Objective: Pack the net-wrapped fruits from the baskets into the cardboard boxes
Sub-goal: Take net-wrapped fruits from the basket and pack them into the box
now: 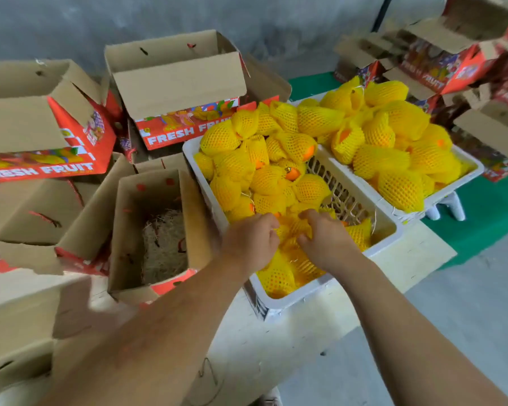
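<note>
Both hands (250,240) (324,240) grip blurred netted fruits (291,230) in the near basket (291,300), orientation unclear.

Both your bare forearms reach forward, wrists close together; your left hand (250,241) and right hand (324,238) are palm-down, fingers curled, nearly touching.

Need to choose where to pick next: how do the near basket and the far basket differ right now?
The near basket is partly emptied, its right inner wall bare, and both hands are in it. The far basket is heaped above its rim and untouched. Both are white plastic and hold fruits in yellow net.
</note>
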`<state>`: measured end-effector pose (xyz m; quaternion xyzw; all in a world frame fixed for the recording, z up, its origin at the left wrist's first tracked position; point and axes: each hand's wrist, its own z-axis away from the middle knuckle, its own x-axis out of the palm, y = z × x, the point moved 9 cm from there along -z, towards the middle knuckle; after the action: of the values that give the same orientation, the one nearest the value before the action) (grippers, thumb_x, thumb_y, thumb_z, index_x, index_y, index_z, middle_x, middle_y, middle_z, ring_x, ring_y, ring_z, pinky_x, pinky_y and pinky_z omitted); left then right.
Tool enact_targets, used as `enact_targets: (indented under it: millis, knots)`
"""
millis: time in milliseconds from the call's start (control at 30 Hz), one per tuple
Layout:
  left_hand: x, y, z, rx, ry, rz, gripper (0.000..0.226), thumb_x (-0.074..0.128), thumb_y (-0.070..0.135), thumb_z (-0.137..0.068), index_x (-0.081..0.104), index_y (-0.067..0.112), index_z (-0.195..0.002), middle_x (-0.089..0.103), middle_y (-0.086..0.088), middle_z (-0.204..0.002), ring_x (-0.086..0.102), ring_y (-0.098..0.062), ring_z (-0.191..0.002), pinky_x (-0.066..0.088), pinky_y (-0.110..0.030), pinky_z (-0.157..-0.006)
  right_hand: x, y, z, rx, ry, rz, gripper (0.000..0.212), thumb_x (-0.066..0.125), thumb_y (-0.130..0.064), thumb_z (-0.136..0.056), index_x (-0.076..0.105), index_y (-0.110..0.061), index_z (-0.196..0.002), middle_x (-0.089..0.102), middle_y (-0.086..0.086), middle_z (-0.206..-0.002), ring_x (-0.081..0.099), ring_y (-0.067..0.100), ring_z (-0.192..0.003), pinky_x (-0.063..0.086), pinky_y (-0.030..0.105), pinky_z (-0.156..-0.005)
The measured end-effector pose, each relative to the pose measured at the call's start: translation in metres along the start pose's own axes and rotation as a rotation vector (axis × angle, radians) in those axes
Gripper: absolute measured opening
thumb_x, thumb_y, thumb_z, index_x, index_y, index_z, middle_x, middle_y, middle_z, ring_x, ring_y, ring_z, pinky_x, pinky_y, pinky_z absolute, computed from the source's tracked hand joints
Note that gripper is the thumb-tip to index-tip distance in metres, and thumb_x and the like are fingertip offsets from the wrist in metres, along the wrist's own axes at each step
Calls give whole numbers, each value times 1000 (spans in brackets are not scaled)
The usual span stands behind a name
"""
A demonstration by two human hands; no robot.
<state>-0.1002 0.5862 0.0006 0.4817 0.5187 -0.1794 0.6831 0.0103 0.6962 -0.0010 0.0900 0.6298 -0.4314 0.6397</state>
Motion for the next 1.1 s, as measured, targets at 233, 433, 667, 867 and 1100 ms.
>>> enact_targets:
  millis: [233, 433, 667, 867, 1100]
  knots:
    - [5, -12, -27, -19, -15, -334, 23, 46, 34, -104, 65, 24, -110, 72, -2, -98, 70, -26, -92, 56, -38, -72, 25, 85, -42, 163, -595, 657, 103, 75, -33, -82, 6, -54, -156, 10, 11, -165, 10, 40, -154, 26, 61, -119]
    - [8, -15, -29, -24, 10, -356, 26, 48, 41, -100, 66, 23, -106, 72, 0, -95, 69, -26, -90, 56, -39, -71, 5, 79, -52, 36, -630, 652, 86, 78, -45, -79, 26, -61, -145, 50, 0, -151, 53, 34, -131, 50, 45, -101]
    - [4, -17, -29, -73, 52, -115, 100, 28, 103, -72, 35, 40, -149, 71, 12, -123, 67, -18, -114, 53, -39, -78, -25, 8, -87, 1, -487, -458, 38, 66, -64, -76, 67, -41, -106, 73, -16, -94, 69, 6, -90, 55, 25, -74]
    - [-7, -11, -26, -14, 184, -320, 78, 63, 79, -78, 52, 22, -131, 72, 3, -97, 71, -23, -89, 47, -33, -60, 51, -34, -103, 115, -789, -856, 52, 57, -66, -93, 52, -31, -130, 72, 7, -123, 74, 25, -100, 61, 39, -73]
    - [-1, -18, -28, -93, 104, -335, 72, 55, 80, -72, 54, 24, -117, 56, 4, -115, 61, -20, -102, 41, -33, -66, 34, -23, -177, -122, 22, 3, 70, 70, -51, -89, 42, -30, -149, 42, 14, -134, 45, 40, -121, 40, 48, -102]
